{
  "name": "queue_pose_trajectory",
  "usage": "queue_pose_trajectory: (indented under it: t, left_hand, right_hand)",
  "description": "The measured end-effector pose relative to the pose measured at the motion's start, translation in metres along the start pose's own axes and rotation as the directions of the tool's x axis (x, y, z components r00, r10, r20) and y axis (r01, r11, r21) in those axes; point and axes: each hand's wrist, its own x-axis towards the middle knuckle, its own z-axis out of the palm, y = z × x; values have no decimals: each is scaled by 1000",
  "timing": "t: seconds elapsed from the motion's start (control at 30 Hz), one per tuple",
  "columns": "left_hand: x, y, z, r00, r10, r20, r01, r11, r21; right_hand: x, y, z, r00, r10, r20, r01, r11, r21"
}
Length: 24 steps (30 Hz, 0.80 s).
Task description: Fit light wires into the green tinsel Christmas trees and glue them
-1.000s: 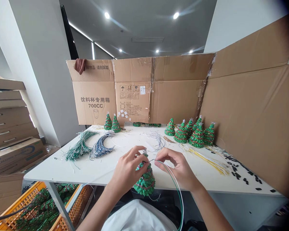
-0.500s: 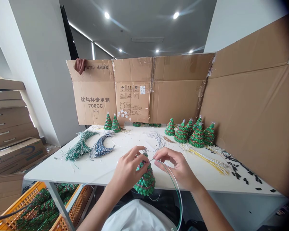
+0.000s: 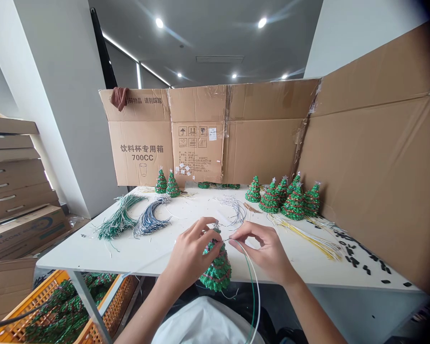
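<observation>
A small beaded green Christmas tree (image 3: 217, 274) stands upright at the table's front edge, its silver star topper just showing above my fingers. My left hand (image 3: 192, 248) is closed around its upper part, thumb and forefinger pinched at its right side. What lies between those fingertips is partly hidden. Just right of the tree, my right hand (image 3: 263, 249) pinches a thin wire end. From that pinch, a white wire (image 3: 258, 291) and a green wire (image 3: 253, 286) curve down toward my lap. A short dark strand spans the gap between both hands.
On the white table (image 3: 157, 255) lie a green wire bundle (image 3: 120, 217), a blue-white wire bundle (image 3: 152, 217) and yellow-white wires (image 3: 310, 236). Finished-looking trees (image 3: 293, 203) stand back right, near black bits (image 3: 351, 261). Cardboard (image 3: 265, 138) walls the back. An orange crate (image 3: 109, 310) sits lower left.
The green and white wires hanging from my right hand have swung left. My right hand has shifted very slightly; my left hand and the tree stay in place.
</observation>
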Motion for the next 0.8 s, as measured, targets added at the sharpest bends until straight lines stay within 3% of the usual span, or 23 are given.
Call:
queue_pose_trajectory:
  t: [0.8]
  left_hand:
    - [-1, 4, -2, 1000, -22, 16, 22, 1000, -17]
  right_hand:
    - [0, 4, 0, 996, 81, -47, -76, 992, 98]
